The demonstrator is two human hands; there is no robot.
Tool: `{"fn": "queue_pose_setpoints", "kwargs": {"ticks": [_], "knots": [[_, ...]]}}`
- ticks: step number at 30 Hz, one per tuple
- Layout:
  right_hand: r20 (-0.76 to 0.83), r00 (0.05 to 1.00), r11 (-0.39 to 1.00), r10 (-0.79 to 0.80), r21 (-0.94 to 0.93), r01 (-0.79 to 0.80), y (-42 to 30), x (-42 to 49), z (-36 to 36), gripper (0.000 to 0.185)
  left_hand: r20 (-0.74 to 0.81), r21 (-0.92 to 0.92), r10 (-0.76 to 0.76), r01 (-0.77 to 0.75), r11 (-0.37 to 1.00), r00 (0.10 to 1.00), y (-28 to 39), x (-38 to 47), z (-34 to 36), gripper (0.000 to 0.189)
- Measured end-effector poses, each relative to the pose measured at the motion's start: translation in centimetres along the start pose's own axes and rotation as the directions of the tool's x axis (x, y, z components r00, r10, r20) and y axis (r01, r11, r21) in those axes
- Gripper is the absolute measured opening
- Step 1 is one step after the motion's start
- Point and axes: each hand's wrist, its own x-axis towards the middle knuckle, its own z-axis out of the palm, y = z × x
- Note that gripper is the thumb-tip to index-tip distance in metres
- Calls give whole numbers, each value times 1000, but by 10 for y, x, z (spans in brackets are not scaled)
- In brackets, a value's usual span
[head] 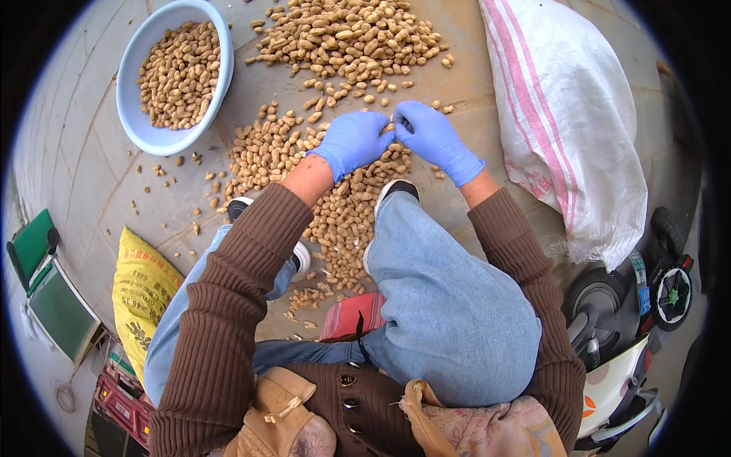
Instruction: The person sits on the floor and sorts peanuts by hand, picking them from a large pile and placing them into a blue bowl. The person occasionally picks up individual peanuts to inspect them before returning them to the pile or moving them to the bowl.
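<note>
My left hand (355, 141) and my right hand (435, 137), both in blue disposable gloves, come together over unshelled peanuts on the paved floor. An unshelled peanut (389, 128) shows between the thumb and fingers of the left hand. The right fingertips are bent in and close against that peanut; whether they grip it is hidden. Beneath and left of my hands spreads a band of peanuts (268, 148), running down between my shoes. Farther ahead lies a larger heap of peanuts (348, 40). At the upper left, a light blue plastic basin (224, 68) holds more peanuts (180, 74).
A white woven sack (571, 103) with pink stripes lies on the right. A yellow printed sack (143, 285) sits by my left leg. Behind the white sack's lower end is a scooter (605, 394). A red striped cloth-like item (354, 314) lies between my legs.
</note>
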Motion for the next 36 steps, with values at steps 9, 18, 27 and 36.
{"fn": "queue_pose_setpoints", "kwargs": {"ticks": [9, 18, 27, 36], "knots": [[-298, 880, 920, 370, -17, -392, 72, -31, 17, 31, -38, -981, -314, 25, 194, 949, -44, -28, 9, 17], [157, 984, 970, -85, -211, 117, -8, -73, 85, 50, -100, -895, -481, 132, 426, 871, -75, -19, 47, 15], [170, 966, 981, 193, -9, -194, 25, -56, 49, 20, 19, -79, -226, 227, 971, 974, -59, -33, 67, 35], [641, 752, 861, 150, -459, 219, -1, 50, -75, 26, 161, -48, -225, 235, 971, 961, -32, -86, 69, 33]]}}
